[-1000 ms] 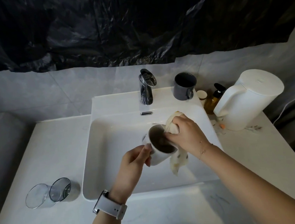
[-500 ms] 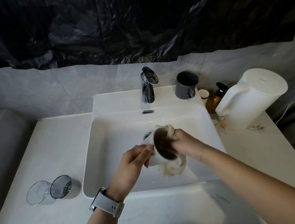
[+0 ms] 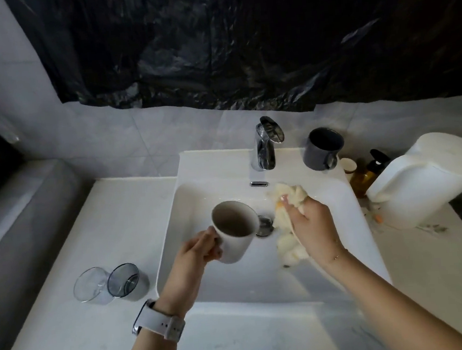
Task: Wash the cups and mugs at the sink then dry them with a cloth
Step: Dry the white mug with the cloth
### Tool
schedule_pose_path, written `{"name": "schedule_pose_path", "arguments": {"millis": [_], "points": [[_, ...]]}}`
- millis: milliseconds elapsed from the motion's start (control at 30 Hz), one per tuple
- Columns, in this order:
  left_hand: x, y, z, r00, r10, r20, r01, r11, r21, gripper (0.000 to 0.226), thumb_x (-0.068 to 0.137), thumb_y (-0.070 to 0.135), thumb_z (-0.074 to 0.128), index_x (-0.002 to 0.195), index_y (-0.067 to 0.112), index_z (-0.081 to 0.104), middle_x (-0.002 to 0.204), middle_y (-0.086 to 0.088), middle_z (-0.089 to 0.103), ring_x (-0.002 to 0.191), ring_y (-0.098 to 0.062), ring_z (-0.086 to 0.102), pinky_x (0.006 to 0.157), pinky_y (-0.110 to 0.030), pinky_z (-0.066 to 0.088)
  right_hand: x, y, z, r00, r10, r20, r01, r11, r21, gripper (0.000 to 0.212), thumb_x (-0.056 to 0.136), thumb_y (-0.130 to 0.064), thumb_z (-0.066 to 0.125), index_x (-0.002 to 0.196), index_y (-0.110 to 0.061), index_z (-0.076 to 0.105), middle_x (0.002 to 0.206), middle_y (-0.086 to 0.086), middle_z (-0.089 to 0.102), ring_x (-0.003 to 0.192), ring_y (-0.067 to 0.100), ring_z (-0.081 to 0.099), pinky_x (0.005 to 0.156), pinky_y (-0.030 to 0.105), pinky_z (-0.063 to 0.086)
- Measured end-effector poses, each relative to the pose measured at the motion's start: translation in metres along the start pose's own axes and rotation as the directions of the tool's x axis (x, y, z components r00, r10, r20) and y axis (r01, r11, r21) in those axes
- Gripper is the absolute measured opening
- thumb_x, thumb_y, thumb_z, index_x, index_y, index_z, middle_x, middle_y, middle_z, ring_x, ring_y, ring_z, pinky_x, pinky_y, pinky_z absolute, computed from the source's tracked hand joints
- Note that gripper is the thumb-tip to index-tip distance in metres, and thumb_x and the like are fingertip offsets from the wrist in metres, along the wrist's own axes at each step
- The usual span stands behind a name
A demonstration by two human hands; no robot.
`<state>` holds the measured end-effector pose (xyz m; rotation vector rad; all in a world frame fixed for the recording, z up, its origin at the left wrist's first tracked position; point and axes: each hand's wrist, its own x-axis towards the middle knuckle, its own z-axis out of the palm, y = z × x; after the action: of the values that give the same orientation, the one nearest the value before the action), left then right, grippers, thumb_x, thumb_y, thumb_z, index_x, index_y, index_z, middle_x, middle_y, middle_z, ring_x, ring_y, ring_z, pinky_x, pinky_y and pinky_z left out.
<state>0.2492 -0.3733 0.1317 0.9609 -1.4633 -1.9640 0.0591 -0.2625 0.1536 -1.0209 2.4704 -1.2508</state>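
While the left hand (image 3: pixel 200 250) curls its fingers round the side of the white mug (image 3: pixel 236 230), the mug hangs tilted above the sink (image 3: pixel 173 235), just left of its drain (image 3: pixel 264 225). It looks rigid, breakable and probably wet and slippery, so the handle seems the safer hold, though the hand hides it. Right of the drain, the right hand (image 3: pixel 311 223) bunches the soft cream cloth (image 3: pixel 289 242) in closed fingers. A grey mug (image 3: pixel 323 148) stands on the sink's back ledge.

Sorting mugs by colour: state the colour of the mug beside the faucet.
Dark grey mug, clearest in the head view.
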Motion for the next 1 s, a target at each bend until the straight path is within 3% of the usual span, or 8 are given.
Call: {"name": "schedule_pose_path", "arguments": {"millis": [133,233,300,400,567,767,900,1000], "points": [[-0.007,0.001,-0.048,0.990,0.051,-0.132,-0.069,0.989,-0.133,0.026,0.101,0.018,0.045,0.079,0.004,0.047,0.077,-0.012,0.032,0.077,-0.023,0.038,0.080,-0.039,0.036,0.000,-0.017,0.015,0.961,0.235,0.144,-0.263,0.937,0.229,0.047,0.095,-0.040,0.053,0.064,-0.004,0.051,0.054,0.005,0.050,0.055,0.019,0.050,0.059,0.029,0.040],[-0.010,0.009,-0.091,0.975,0.116,-0.192,-0.131,0.989,-0.071,0.020,0.103,0.019,0.041,0.099,0.003,0.053,0.088,-0.014,0.043,0.082,-0.024,0.042,0.084,-0.039,0.039,-0.005,-0.032,0.047,0.920,0.273,0.282,-0.360,0.873,0.330,0.041,0.093,-0.039,0.057,0.087,0.001,0.065,0.080,0.013,0.070,0.078,0.026,0.066,0.077,0.034,0.051],[-0.010,0.012,-0.121,0.961,0.126,-0.248,-0.137,0.990,-0.031,0.025,0.104,0.017,0.039,0.091,0.002,0.055,0.081,-0.011,0.052,0.080,-0.021,0.051,0.086,-0.035,0.043,-0.012,-0.046,0.072,0.899,0.256,0.356,-0.385,0.850,0.359,0.028,0.092,-0.033,0.060,0.089,-0.006,0.068,0.085,0.009,0.072,0.085,0.020,0.069,0.081,0.029,0.052],[0.000,0.014,-0.166,0.945,0.140,-0.297,-0.143,0.990,0.011,0.034,0.105,0.014,0.037,0.072,0.009,0.045,0.064,0.005,0.053,0.070,-0.011,0.054,0.088,-0.030,0.047,-0.021,-0.074,0.109,0.867,0.235,0.440,-0.422,0.815,0.396,0.015,0.091,-0.026,0.062,0.082,-0.015,0.067,0.078,-0.002,0.072,0.074,0.004,0.067,0.072,0.015,0.050],[0.031,0.012,-0.233,0.937,0.109,-0.332,-0.092,0.994,0.065,0.039,0.105,0.012,0.037,0.067,0.012,0.043,0.063,0.004,0.051,0.066,-0.011,0.052,0.082,-0.025,0.047,-0.024,-0.100,0.160,0.850,0.229,0.474,-0.429,0.823,0.372,0.021,0.090,-0.030,0.063,0.091,-0.010,0.070,0.093,0.010,0.074,0.095,0.027,0.069,0.094,0.045,0.051],[0.070,-0.016,-0.273,0.948,-0.010,-0.317,0.066,0.984,0.165,0.033,0.105,0.016,0.039,0.077,0.004,0.050,0.076,-0.011,0.048,0.075,-0.021,0.047,0.084,-0.032,0.047,-0.025,-0.098,0.191,0.791,0.258,0.555,-0.490,0.811,0.321,0.018,0.095,-0.024,0.056,0.100,-0.012,0.068,0.095,0.005,0.075,0.095,0.020,0.070,0.091,0.037,0.051],[0.089,-0.032,-0.287,0.957,-0.121,-0.264,0.184,0.956,0.229,0.032,0.104,0.015,0.041,0.077,0.003,0.052,0.076,-0.013,0.051,0.081,-0.023,0.047,0.091,-0.043,0.045,-0.021,-0.093,0.204,0.785,0.300,0.541,-0.532,0.775,0.342,0.017,0.096,-0.020,0.055,0.101,-0.012,0.068,0.096,0.006,0.075,0.094,0.021,0.070,0.089,0.037,0.051],[0.098,-0.040,-0.291,0.961,-0.171,-0.216,0.224,0.941,0.252,0.039,0.104,0.014,0.041,0.067,0.006,0.050,0.066,-0.003,0.058,0.077,-0.023,0.051,0.096,-0.047,0.045,-0.016,-0.088,0.208,0.777,0.363,0.515,-0.580,0.732,0.359,0.016,0.095,-0.017,0.054,0.103,-0.011,0.067,0.099,0.009,0.074,0.097,0.024,0.069,0.094,0.044,0.051]]}}
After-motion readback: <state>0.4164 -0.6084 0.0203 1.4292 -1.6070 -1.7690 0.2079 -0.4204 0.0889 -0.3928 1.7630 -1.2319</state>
